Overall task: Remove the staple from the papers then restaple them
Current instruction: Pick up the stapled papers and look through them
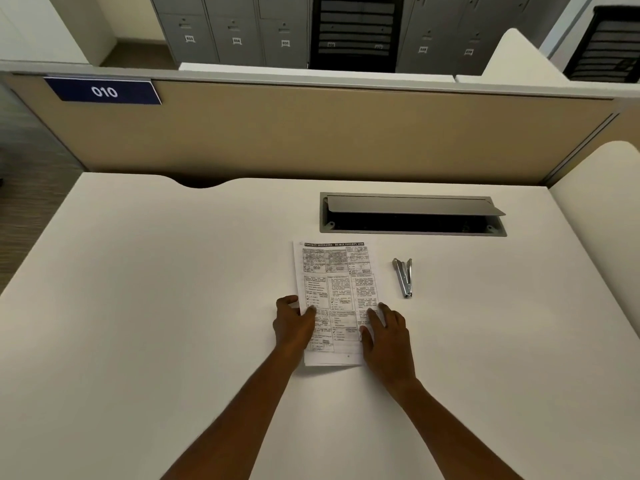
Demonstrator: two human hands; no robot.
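Left hand (294, 323) and right hand (388, 341) rest released, fingers flat, on the papers (337, 282); the stapler (403, 277) lies near on the desk (138, 306).

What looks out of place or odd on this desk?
Little stands out. The cable hatch lid is propped open, and the papers lie slightly askew under the left hand and right hand. The stapler lies beside them.

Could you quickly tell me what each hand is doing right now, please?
Left hand: open, resting on the papers.
Right hand: open, resting on the papers.
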